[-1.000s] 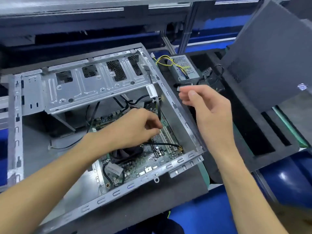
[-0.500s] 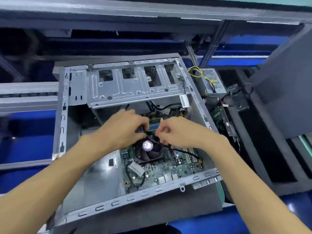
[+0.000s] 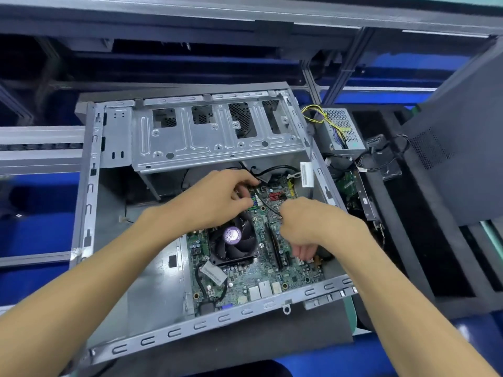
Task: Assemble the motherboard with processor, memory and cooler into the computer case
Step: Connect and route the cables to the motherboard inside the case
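Down inside the open computer case, the motherboard already lies flat on the floor of the box, with its round black cooler sitting on top. So the big part looks done, and the step now seems to be tidying or plugging in a thin black cable that runs across the top of the board.

The left hand has its fingers curled and pinches the black cable near the far end of the board. The right hand is curled too, just beside the cable's lower end, but I cannot tell if it really holds the cable or only touches the board.

Next, the plug probably has to find its small socket and go in straight. That needs a soft push, because the board is full of tiny parts.

Compared with half a second ago, the hands are a bit farther apart. The left hand has gone up toward the metal drive tray, and the right hand has slid down and to the right. The cooler shows more fully now.
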### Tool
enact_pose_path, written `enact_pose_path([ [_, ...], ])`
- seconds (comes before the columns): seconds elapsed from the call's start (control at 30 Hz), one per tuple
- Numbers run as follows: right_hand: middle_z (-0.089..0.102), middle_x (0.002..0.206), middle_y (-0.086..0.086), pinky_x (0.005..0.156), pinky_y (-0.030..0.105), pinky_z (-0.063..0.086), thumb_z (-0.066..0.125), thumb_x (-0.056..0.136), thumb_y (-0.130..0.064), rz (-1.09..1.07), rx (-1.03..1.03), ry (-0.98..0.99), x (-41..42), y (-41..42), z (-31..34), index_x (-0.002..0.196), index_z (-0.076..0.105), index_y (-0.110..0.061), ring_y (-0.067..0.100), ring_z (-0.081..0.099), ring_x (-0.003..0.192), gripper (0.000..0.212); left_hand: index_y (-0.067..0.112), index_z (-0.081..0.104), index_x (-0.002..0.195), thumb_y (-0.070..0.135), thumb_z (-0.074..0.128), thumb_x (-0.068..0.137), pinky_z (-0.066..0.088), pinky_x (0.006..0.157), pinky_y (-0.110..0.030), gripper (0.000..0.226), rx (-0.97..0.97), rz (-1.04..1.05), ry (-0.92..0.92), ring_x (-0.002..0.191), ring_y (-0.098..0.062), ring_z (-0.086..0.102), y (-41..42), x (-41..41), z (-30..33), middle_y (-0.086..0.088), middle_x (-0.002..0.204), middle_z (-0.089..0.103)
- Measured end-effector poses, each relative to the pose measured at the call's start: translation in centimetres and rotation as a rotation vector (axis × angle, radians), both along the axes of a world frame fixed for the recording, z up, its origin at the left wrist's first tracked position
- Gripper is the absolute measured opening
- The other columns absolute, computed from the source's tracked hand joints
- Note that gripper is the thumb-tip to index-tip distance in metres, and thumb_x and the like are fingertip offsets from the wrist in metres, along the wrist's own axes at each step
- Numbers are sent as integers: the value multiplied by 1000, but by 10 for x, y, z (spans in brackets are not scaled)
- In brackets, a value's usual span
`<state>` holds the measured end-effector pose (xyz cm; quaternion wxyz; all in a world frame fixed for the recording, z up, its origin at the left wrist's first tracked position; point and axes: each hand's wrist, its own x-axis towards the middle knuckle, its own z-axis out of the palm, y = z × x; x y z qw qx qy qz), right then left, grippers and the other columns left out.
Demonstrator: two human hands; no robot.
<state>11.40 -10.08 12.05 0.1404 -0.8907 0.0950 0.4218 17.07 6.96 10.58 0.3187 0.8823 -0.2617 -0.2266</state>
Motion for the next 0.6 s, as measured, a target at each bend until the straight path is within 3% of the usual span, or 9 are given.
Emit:
enact_pose_path([
  [0.17, 75, 80, 23, 72, 47, 64, 40, 101, -5, -72, 100, 110, -9, 3, -13, 102, 61, 13, 36, 75, 73, 28, 28, 55, 95, 30, 63, 92, 52, 82, -32, 9, 171, -10, 29, 89, -9, 63, 21, -3, 3, 10, 94, 65],
  [0.23, 75, 78, 20, 71, 46, 64, 39, 103, -8, -61, 133, 127, -12, 8, -17, 105, 59, 12, 34, 74, 65, 28, 26, 60, 101, 25, 59, 94, 51, 86, -31, 7, 250, 0, 35, 94, -11, 62, 28, -1, 6, 8, 100, 65],
  [0.33, 71, 77, 18, 54, 36, 62, 36, 107, -20, -18, 156, 95, -15, 13, -20, 98, 55, 9, 29, 68, 48, 36, 24, 63, 113, 21, 52, 98, 48, 84, -24, 19, 286, 55, 66, 95, -9, 62, 38, 0, 8, 8, 104, 65],
  [0.47, 69, 91, 17, 59, 36, 61, 38, 106, -38, 70, 111, -84, -17, 10, -14, 94, 56, -4, 26, 71, 50, 41, 25, 62, 118, 33, 52, 99, 45, 74, -18, 22, 78, 214, 51, 90, -1, 60, 28, -8, 6, 14, 97, 64],
  [0.6, 72, 87, 17, 65, 43, 61, 41, 106, -41, 2, 201, -178, -18, 8, -5, 99, 61, -2, 22, 70, 49, 45, 11, 57, 131, 28, 55, 99, 52, 94, -37, 37, -110, 346, 198, 98, -15, 66, -3, -5, -2, -1, 101, 72],
])
